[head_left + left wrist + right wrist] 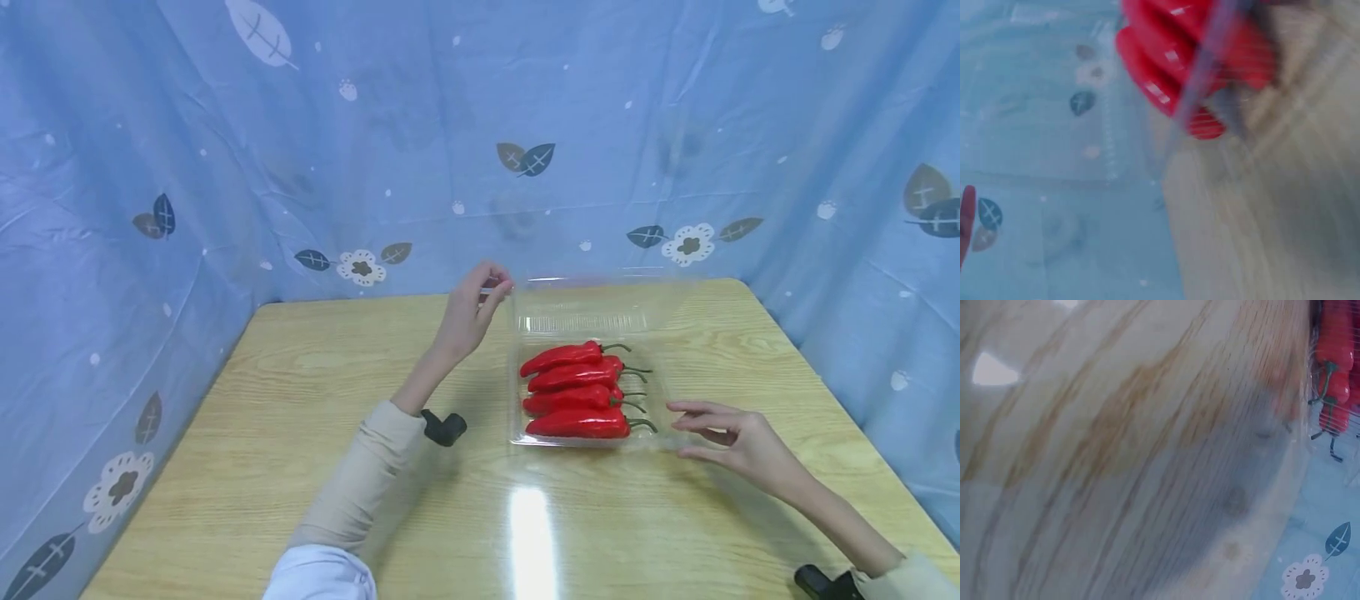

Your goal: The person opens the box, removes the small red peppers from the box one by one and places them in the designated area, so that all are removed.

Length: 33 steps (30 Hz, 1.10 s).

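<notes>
Out on the wooden surface [300,400], red peppers [576,423] lie side by side in a clear container [555,442], its lid [585,322] open at the far side; up at the lid's left corner, the left hand [467,315] — pinching it or not, I cannot tell; at the container's right edge, the right hand [753,446] — thumb and fingers apart.

Glare [533,542] streaks the wood-grain tabletop [337,367] in front of the clear plastic clamshell [570,442] (soft shadows [420,500] flank it), whose edge [1199,87] blurs in the left wrist view
</notes>
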Available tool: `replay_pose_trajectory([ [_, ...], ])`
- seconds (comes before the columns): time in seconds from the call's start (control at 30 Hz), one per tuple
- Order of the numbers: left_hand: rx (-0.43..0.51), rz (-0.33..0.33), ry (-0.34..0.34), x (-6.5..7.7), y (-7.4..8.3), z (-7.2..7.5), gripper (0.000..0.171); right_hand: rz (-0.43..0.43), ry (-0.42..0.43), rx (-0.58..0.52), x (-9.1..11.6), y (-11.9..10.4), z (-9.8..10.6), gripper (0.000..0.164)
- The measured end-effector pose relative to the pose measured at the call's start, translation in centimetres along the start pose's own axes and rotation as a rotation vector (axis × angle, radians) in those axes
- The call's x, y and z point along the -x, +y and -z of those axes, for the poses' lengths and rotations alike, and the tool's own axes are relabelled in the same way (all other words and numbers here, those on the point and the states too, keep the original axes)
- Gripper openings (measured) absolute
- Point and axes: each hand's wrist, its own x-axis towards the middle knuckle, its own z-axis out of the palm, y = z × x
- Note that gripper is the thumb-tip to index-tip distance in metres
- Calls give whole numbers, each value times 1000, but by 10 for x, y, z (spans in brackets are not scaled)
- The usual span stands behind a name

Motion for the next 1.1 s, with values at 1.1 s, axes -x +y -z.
replay_pose_trajectory([
  [1.1, 213, 549, -96, -13, -101, -80, 38, 7, 91, 160, 27, -4, 6, 44],
])
